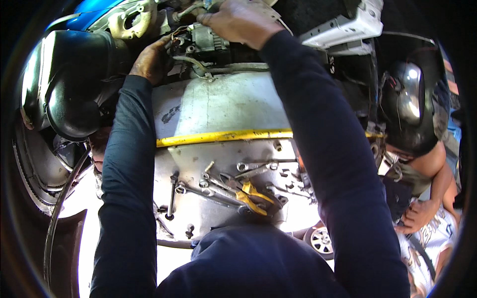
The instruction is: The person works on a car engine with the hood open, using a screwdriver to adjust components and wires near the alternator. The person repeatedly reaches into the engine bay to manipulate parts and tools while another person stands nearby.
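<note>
Both my arms, in dark sleeves, reach forward into a vehicle's engine bay. My left hand (150, 60) is beside a ribbed metal engine part (206, 39), its fingers curled in by some thin wires (181, 32). What those fingers grip is hidden in shadow. Above and to the right of the same part, my right hand (241, 22) is closed, thumb and fingers together near the upper edge. I cannot make out what is in it. A bent hose (191, 60) runs just below the metal part, between my hands.
A yellow bar (223, 136) crosses a grey metal panel (233, 104). Nearer me lie several spanners (213, 191), yellow-handled pliers (253, 196) and a bolt (172, 196). Black housing (74, 84) stands left, a white bracket (343, 27) right. Another person's hand (417, 216) is at lower right.
</note>
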`<control>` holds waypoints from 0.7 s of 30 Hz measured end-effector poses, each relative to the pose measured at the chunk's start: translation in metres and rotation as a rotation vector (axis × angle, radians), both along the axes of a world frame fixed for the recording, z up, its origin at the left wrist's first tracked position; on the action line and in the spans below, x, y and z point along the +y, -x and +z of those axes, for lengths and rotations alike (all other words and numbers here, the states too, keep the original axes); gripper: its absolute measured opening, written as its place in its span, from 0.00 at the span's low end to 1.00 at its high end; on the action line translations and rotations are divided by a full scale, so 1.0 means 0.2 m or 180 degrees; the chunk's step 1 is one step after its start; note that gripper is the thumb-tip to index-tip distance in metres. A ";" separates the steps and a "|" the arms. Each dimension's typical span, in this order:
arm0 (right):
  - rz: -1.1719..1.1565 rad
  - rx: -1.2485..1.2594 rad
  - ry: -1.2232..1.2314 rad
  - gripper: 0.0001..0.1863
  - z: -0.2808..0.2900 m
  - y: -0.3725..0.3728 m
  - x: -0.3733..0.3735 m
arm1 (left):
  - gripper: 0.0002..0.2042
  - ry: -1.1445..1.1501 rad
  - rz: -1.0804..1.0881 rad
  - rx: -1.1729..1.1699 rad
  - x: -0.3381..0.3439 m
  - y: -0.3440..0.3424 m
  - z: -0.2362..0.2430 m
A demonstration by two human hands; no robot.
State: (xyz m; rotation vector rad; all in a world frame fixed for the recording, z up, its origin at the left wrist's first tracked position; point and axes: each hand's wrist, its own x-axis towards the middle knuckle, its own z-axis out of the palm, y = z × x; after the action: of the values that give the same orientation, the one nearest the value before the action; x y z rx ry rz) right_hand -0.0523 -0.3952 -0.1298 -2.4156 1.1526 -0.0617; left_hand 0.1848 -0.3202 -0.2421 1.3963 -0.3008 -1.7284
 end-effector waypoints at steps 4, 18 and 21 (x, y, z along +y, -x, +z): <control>-0.0125 -0.0678 -0.0487 0.20 0.41 0.40 0.43 | 0.09 -0.0200 -0.0206 -0.0074 0.00 0.03 -0.03; -0.0554 0.0257 -0.0290 0.17 0.49 0.60 1.72 | 0.22 0.1842 -0.3044 -0.3834 0.00 -0.04 -0.04; -0.0616 0.0390 -0.0780 0.22 0.55 0.61 1.66 | 0.18 0.1316 -0.2380 -0.2886 0.00 0.01 -0.04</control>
State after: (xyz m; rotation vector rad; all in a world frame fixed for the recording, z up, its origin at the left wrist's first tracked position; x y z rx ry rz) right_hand -0.1734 -0.0628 -0.0208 -2.1137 1.3613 0.1597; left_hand 0.1836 -0.3211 -0.2502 1.7751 -1.7454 -1.2934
